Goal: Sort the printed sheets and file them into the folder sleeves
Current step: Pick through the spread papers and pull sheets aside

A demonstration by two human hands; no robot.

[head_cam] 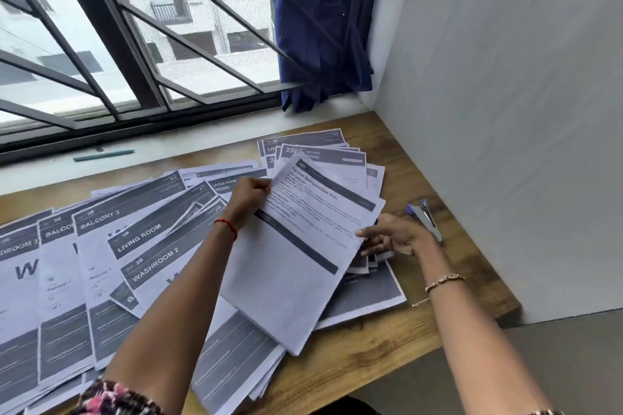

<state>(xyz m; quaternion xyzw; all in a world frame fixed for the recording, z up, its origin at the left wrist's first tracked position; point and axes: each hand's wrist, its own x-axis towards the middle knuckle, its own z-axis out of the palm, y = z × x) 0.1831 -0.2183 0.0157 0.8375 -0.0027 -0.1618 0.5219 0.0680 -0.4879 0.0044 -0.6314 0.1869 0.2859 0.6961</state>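
While one sheet (296,263) (maybe a few together, can't tell) is held tilted above the desk (371,357), left hand (251,199) pinching its top edge and right hand (394,236) gripping its right edge, the other sheets (111,266) lie overlapped underneath, too many to count; one stapler (426,219) just beside the right hand, one pen (104,155) on the sill (202,141)
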